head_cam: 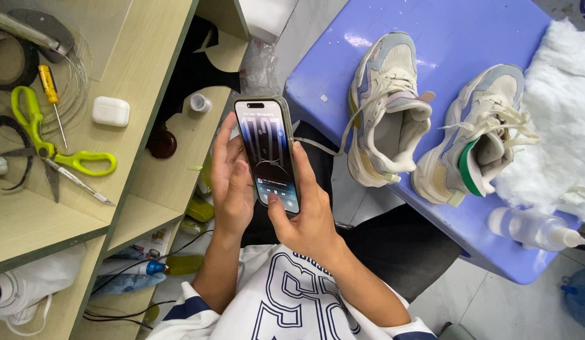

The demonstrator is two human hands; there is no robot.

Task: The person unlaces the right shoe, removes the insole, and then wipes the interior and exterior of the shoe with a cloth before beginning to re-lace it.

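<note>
Black-framed smartphone (267,154) is held upright in front of the torso, between the wooden shelf unit (141,69) and the blue plastic stool (456,38). It is gripped by both hands: the left hand (231,182) is wrapped around its left edge and back, fingers curled, and the right hand (308,214) is closed around its right edge, with the thumb laid on the lower part of the lit screen. Two pale chunky sneakers are set side by side on the stool, the left sneaker (387,110) nearer the phone, the right sneaker (478,135) with a green heel lining, just beside white fluffy wadding (557,107). A clear squeeze bottle (535,230) is laid on its side at the stool's near edge. On the shelf top, yellow-handled scissors (50,148), a small yellow screwdriver (51,94) and a white earbud case (110,111) are seen, well apart from the hands.
</note>
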